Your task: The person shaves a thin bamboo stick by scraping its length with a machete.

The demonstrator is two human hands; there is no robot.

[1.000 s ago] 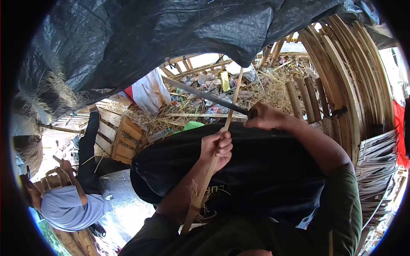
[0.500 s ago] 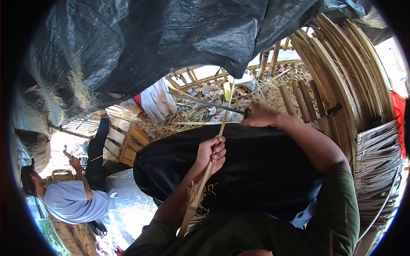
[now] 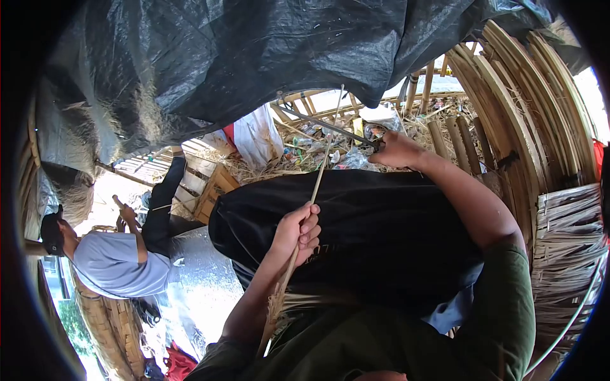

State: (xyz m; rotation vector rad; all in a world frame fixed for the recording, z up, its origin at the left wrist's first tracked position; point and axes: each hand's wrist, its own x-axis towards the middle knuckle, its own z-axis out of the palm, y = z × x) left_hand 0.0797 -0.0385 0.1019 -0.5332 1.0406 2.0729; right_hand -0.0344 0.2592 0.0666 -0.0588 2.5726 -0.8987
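My left hand (image 3: 298, 235) is closed round a thin bamboo strip (image 3: 322, 166), which slants from near my chest up and away toward the tarp. Curled shavings (image 3: 275, 306) cling to the strip below that hand. My right hand (image 3: 398, 152) grips the handle of a long, narrow-bladed knife (image 3: 318, 122). Its blade points left and crosses the strip's upper part; whether the two touch I cannot tell. Black cloth (image 3: 381, 222) covers my lap beneath both hands.
A black tarp (image 3: 254, 51) hangs low ahead. Bamboo slats (image 3: 518, 114) stand at the right, above bundled strips (image 3: 564, 235). Litter and straw (image 3: 337, 149) cover the ground beyond my knees. At left, a person (image 3: 117, 260) sits holding a stick, near a wooden crate (image 3: 216, 190).
The view has shifted, with most surroundings further right. The bamboo strip has turned and shows a narrower side. Both hands keep their grips, and the knife still crosses the strip.
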